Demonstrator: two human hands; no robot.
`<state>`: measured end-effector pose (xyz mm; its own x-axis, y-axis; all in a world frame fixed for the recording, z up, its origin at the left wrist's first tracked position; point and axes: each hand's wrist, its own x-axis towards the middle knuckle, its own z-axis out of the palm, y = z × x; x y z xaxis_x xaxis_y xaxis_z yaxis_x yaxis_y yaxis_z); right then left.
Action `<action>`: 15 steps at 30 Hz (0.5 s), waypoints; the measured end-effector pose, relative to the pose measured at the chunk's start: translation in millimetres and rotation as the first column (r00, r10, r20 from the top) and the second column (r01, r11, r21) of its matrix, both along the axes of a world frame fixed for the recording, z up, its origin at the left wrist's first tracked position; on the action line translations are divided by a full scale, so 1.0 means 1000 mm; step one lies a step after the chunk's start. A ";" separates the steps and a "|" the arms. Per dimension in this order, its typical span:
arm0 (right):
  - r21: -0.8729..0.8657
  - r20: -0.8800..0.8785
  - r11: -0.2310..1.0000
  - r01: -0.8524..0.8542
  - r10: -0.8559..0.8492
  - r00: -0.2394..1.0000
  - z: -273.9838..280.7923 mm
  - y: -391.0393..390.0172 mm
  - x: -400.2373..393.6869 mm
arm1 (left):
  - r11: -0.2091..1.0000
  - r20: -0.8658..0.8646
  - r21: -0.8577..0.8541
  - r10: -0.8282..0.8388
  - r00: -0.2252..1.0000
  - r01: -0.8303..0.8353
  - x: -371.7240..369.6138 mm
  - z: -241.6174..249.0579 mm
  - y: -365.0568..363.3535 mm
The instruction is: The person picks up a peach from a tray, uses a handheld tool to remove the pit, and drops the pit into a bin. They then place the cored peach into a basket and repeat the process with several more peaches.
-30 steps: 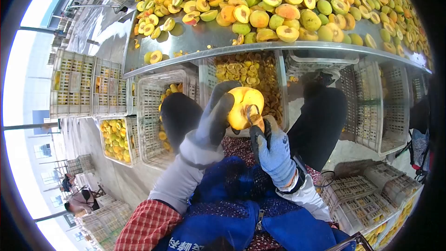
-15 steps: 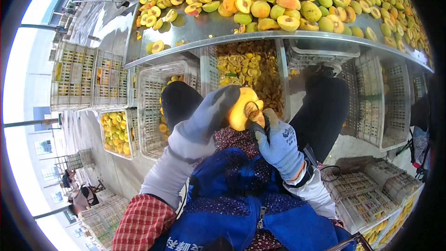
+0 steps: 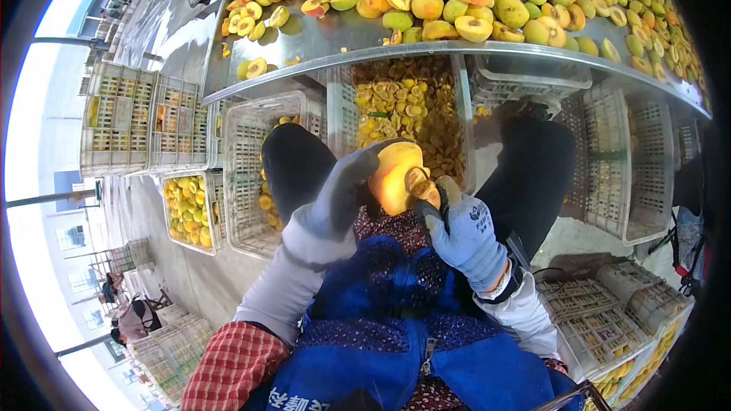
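Observation:
In a grey glove, my left hand [image 3: 352, 176] is closed around a yellow peach [image 3: 395, 173] above my lap. A brown, stone-like patch [image 3: 418, 181] shows at the fruit's right side. My right hand [image 3: 466, 234], in a blue-grey glove with dark fingertips, presses in against that side. Its fingers are closed, and what they hold is hidden by the fingers and the fruit. Beneath the hands a crate [image 3: 467, 133] holds yellow scraps and brown bits.
A metal table [image 3: 304, 61] heaped with halved peaches stands ahead. To the left are a white crate [image 3: 242, 152], a crate of yellow fruit [image 3: 190, 211] and stacked crates [image 3: 118, 118]. More crates [image 3: 609, 167] stand at right, others [image 3: 586, 316] lower right.
Both hands still hold together at the fruit. The peach has turned slightly, and my right hand has shifted a little to the right and down.

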<state>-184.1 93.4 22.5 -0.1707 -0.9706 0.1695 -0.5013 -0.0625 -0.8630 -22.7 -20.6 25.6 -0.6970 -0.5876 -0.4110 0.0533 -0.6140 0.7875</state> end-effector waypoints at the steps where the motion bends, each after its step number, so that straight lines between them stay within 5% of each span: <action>1: 0.004 -0.009 1.000 0.001 -0.001 1.000 -0.002 0.000 0.000 | 0.998 -0.081 0.062 0.010 0.997 -0.005 -0.008 0.013 0.005; 4: 0.011 -0.026 0.999 0.034 -0.033 0.999 -0.011 0.002 0.005 | 0.995 -0.083 -0.096 -0.005 0.997 -0.003 -0.012 -0.010 0.005; 6: 0.001 -0.038 0.999 0.036 -0.036 0.999 -0.012 0.003 0.005 | 0.996 -0.122 -0.010 0.089 0.989 -0.091 -0.017 -0.014 0.012; 8: -0.009 -0.048 0.999 0.037 -0.037 0.998 -0.013 0.003 0.006 | 0.804 0.148 -0.592 0.037 0.988 0.059 -0.019 -0.020 0.010; 9: 0.003 -0.014 0.999 0.052 -0.052 0.999 -0.013 0.003 0.008 | 0.805 0.149 -0.591 0.037 0.988 0.058 -0.019 -0.019 0.012; 11: 0.015 0.019 0.998 0.066 -0.066 0.998 -0.013 0.004 0.010 | 0.935 -0.119 -0.322 0.116 0.986 -0.148 -0.023 -0.005 0.017; 15: 0.006 0.037 1.000 0.014 -0.014 0.999 -0.015 0.004 0.011 | 0.957 -0.133 -0.212 0.172 0.976 -0.197 -0.024 0.006 0.018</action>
<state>-173.5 97.5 7.6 -0.1903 -0.9691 0.1569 -0.4700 -0.0504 -0.8812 -47.0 -2.4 31.5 -0.6019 -0.7779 -0.1804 0.2451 -0.3949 0.8854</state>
